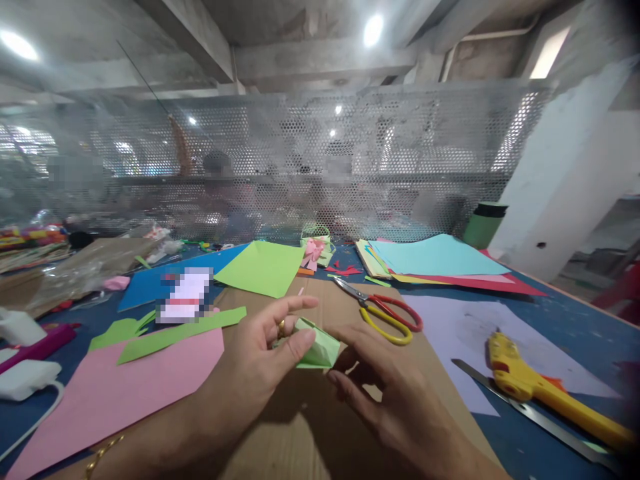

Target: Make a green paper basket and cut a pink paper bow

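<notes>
A small folded light-green paper piece (318, 345) is held just above the brown cardboard sheet (320, 427) in the middle of the table. My left hand (270, 350) pinches its left side between thumb and fingers, a ring on one finger. From the right, my right hand (380, 387) comes in with fingers curled, and its fingertips touch the piece's right edge. Both hands are closed on the paper.
Red and yellow scissors (387, 313) lie just beyond the hands. A yellow glue gun (540, 390) and a metal ruler (530, 413) lie at right. Pink paper (115, 387), green strips (180, 333), a green sheet (263, 267) and a coloured paper stack (440, 260) surround them. Perforated screen behind.
</notes>
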The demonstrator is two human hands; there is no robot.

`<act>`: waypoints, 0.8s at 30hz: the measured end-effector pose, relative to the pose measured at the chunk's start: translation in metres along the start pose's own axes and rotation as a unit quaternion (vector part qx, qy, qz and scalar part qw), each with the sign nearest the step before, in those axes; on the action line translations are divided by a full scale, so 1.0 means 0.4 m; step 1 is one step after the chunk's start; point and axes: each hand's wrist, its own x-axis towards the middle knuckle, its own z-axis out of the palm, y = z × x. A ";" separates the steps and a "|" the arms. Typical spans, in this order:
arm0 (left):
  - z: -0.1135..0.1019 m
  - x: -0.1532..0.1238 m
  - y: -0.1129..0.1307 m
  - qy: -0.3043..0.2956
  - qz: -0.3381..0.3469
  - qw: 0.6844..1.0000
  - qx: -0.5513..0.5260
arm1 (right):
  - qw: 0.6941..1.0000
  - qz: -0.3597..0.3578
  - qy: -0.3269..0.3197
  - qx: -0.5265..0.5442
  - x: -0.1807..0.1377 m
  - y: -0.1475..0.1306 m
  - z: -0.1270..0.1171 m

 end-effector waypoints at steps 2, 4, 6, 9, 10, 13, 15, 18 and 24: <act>-0.006 0.003 -0.003 0.011 0.001 1.000 0.002 | 1.000 0.002 0.010 -0.003 0.000 0.001 -0.003; -0.012 0.007 -0.005 0.018 0.006 1.000 -0.001 | 1.000 -0.004 0.023 -0.018 0.001 -0.002 -0.008; -0.016 0.011 -0.005 0.012 0.006 1.000 -0.003 | 0.999 -0.018 0.026 -0.039 0.001 -0.009 -0.013; -0.017 0.012 -0.002 -0.002 -0.002 1.000 0.001 | 0.997 -0.033 0.019 -0.068 -0.001 -0.023 -0.016; -0.016 0.011 -0.001 -0.007 -0.005 1.000 -0.001 | 0.996 -0.036 0.016 -0.074 -0.002 -0.026 -0.016; -0.012 0.005 0.003 -0.026 -0.010 0.999 -0.020 | 0.995 -0.038 0.010 -0.090 -0.004 -0.028 -0.013; -0.011 0.002 0.005 -0.028 -0.016 0.999 -0.025 | 0.994 -0.046 0.014 -0.097 -0.004 -0.021 -0.011; -0.010 0.000 0.010 -0.012 -0.017 1.000 -0.008 | 0.993 -0.064 0.015 -0.095 -0.002 -0.007 -0.010; -0.010 0.001 0.010 -0.023 -0.018 1.000 -0.007 | 0.991 -0.097 0.030 -0.085 0.000 0.005 -0.008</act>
